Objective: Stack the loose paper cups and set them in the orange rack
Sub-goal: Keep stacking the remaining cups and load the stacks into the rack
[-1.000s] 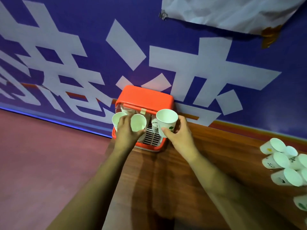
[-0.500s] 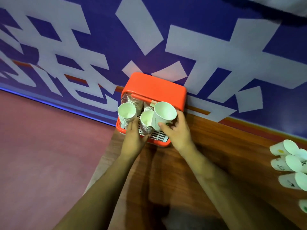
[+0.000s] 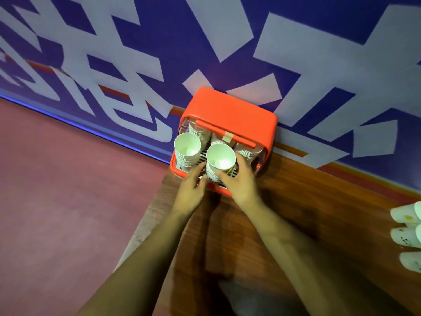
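Right hand wraps the near stack of cups, low over the grille of the orange rack at the far left corner of the bench. Left hand lays fairly straight fingers against that stack's left side, steadying it. A second stack stands just beside, with more tucked behind. Not finished, I'd say: loose cups lie on their sides at the bench's right edge, well apart, waiting to be nested.
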